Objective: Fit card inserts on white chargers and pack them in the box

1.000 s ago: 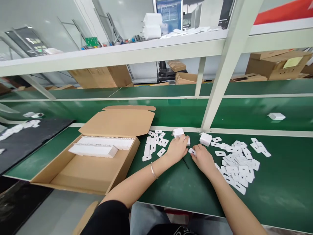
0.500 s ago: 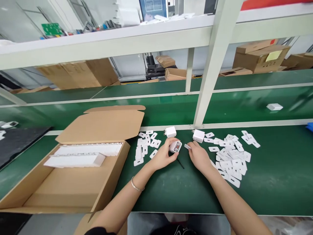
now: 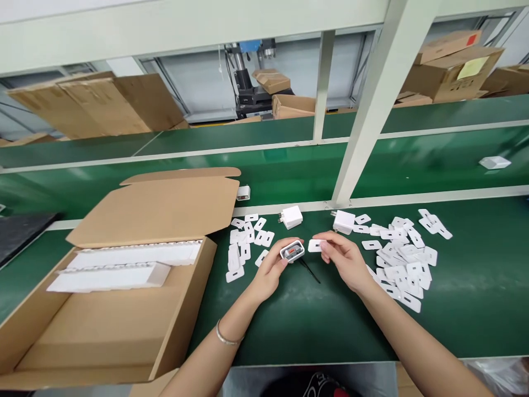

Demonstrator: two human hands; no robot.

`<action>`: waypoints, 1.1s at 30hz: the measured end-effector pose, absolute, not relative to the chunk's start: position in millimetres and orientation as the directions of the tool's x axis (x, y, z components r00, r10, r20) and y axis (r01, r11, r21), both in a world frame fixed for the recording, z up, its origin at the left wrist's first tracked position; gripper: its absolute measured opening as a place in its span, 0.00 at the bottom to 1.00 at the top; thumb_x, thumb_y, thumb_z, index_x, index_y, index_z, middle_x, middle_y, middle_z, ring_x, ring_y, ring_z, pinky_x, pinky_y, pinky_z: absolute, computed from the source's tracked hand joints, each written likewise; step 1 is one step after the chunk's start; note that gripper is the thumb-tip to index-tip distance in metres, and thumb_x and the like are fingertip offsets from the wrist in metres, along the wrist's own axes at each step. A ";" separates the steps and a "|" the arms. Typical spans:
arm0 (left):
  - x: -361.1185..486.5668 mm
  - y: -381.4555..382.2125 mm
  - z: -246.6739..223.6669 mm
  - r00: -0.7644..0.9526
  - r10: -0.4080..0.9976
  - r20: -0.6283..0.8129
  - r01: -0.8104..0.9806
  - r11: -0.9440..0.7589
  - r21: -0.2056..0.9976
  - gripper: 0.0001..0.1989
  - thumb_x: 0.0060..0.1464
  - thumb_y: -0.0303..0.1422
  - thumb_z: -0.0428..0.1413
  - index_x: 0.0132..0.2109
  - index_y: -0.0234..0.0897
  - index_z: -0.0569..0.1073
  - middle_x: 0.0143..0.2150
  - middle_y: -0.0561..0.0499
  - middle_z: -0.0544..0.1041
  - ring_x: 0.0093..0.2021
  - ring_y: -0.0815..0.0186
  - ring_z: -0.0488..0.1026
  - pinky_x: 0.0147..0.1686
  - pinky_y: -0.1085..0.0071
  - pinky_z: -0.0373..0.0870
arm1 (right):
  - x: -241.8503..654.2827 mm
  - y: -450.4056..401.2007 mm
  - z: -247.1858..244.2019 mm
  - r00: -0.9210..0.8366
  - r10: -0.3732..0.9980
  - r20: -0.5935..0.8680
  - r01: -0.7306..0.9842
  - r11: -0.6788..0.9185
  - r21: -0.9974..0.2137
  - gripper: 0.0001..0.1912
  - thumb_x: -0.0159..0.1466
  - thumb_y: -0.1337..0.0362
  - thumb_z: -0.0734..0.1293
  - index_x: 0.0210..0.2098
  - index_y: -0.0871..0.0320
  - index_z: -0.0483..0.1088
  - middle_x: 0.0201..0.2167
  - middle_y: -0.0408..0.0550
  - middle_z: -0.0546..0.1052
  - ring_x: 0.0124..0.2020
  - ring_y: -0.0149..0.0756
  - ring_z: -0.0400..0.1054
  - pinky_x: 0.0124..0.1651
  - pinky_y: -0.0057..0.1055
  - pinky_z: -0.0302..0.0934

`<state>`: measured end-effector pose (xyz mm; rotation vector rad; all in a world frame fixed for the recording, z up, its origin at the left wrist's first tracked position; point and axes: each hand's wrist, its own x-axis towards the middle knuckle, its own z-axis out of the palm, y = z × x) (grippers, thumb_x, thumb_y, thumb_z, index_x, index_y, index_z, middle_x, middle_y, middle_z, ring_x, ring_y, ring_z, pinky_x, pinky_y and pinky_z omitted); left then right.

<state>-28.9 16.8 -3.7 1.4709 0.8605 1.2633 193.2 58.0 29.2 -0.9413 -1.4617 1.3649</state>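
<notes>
My left hand is closed around a white charger housing, its open end facing me with red and metal parts showing inside. Between the thumb and fingers of my right hand is a small white cover plate with a slot, held just right of the housing and apart from it. A thin black stick-like tool lies on the table below the housing. Two white plug chargers, one on the left and one on the right, sit behind my hands.
Loose cover plates lie in a large pile on the right and a smaller group on the left. An open cardboard box with white trays stands at left. A slanted post rises behind the green table.
The view has tilted down. My left hand has turned the housing so its open end faces me more. My right hand has turned the cover plate flat toward view, still beside the housing.
</notes>
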 end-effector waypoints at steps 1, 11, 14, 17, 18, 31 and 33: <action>-28.8 15.8 -3.0 0.220 0.928 0.302 -0.073 -0.293 0.953 0.21 0.72 0.45 0.50 0.65 0.44 0.72 0.65 0.42 0.74 0.64 0.51 0.71 0.63 0.56 0.68 | 192.4 57.0 29.1 -0.328 0.937 0.122 -0.107 0.092 -0.990 0.13 0.70 0.53 0.70 0.46 0.53 0.81 0.34 0.44 0.71 0.27 0.28 0.64 0.31 0.30 0.63; -17.2 5.3 0.7 0.291 0.919 0.267 0.084 -0.303 0.949 0.21 0.75 0.45 0.42 0.64 0.42 0.68 0.60 0.42 0.70 0.62 0.52 0.67 0.65 0.54 0.62 | 181.3 40.1 31.0 -0.465 0.878 0.113 -0.054 0.099 -0.994 0.11 0.72 0.56 0.68 0.46 0.50 0.83 0.40 0.45 0.68 0.25 0.23 0.66 0.30 0.28 0.65; -16.4 4.4 1.2 0.293 0.917 0.270 0.099 -0.310 0.945 0.24 0.75 0.49 0.38 0.62 0.41 0.69 0.57 0.42 0.70 0.59 0.52 0.67 0.63 0.53 0.63 | 178.1 35.2 29.4 -0.450 0.884 0.125 -0.001 0.139 -0.990 0.11 0.73 0.57 0.67 0.47 0.48 0.82 0.41 0.44 0.66 0.25 0.21 0.67 0.30 0.27 0.65; -16.5 4.3 1.8 0.295 0.911 0.288 0.144 -0.340 0.929 0.23 0.75 0.48 0.39 0.62 0.42 0.70 0.57 0.43 0.70 0.59 0.53 0.67 0.62 0.54 0.63 | 176.9 33.2 28.5 -0.446 0.888 0.117 0.020 0.140 -0.990 0.11 0.73 0.57 0.67 0.47 0.48 0.81 0.42 0.44 0.66 0.26 0.21 0.68 0.31 0.26 0.67; -16.4 4.2 1.5 0.296 0.909 0.293 0.161 -0.350 0.923 0.22 0.75 0.47 0.40 0.62 0.42 0.70 0.57 0.43 0.70 0.59 0.54 0.67 0.62 0.55 0.63 | 176.6 33.0 28.4 -0.438 0.893 0.106 0.022 0.128 -0.991 0.10 0.72 0.56 0.67 0.47 0.49 0.81 0.42 0.44 0.65 0.26 0.21 0.68 0.31 0.26 0.69; -11.5 3.6 -5.5 0.267 0.907 0.326 -0.089 -0.314 0.945 0.22 0.73 0.47 0.43 0.61 0.43 0.73 0.57 0.44 0.70 0.59 0.52 0.68 0.61 0.55 0.64 | 171.7 29.2 27.9 -0.472 0.882 0.006 0.029 0.023 -0.999 0.18 0.69 0.55 0.69 0.56 0.52 0.66 0.38 0.41 0.63 0.31 0.27 0.63 0.32 0.28 0.64; -11.6 3.6 -5.8 0.265 0.911 0.315 -0.109 -0.296 0.949 0.22 0.73 0.47 0.43 0.61 0.43 0.73 0.57 0.43 0.70 0.58 0.51 0.69 0.61 0.54 0.64 | 171.9 28.1 30.2 -0.469 0.881 0.058 0.053 0.093 -0.994 0.17 0.70 0.58 0.68 0.57 0.51 0.66 0.37 0.41 0.63 0.31 0.27 0.60 0.33 0.28 0.62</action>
